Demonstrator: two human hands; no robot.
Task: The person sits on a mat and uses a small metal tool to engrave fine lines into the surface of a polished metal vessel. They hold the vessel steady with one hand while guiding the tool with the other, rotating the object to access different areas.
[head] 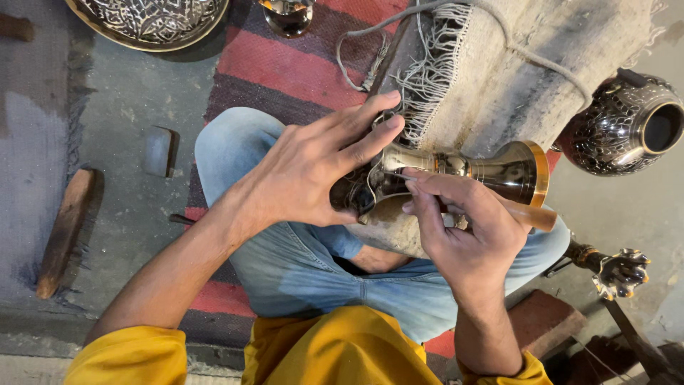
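here the left hand (306, 175) clasps a brass goblet (470, 171) lying against a fringed cushion (499, 78), the right hand (463, 228) pinches a wooden-handled tool (531, 214) on it, a dark vase (627, 125) just beside its rim.

I read this as floor-level metal craft workshop: worn concrete floor (135, 107), striped red rug (285, 68), engraved brass tray (153, 21) far left, engraved dark vase (627, 125) far right, wooden blocks (64, 232) lying left, fringed cloth bolster (513, 71).
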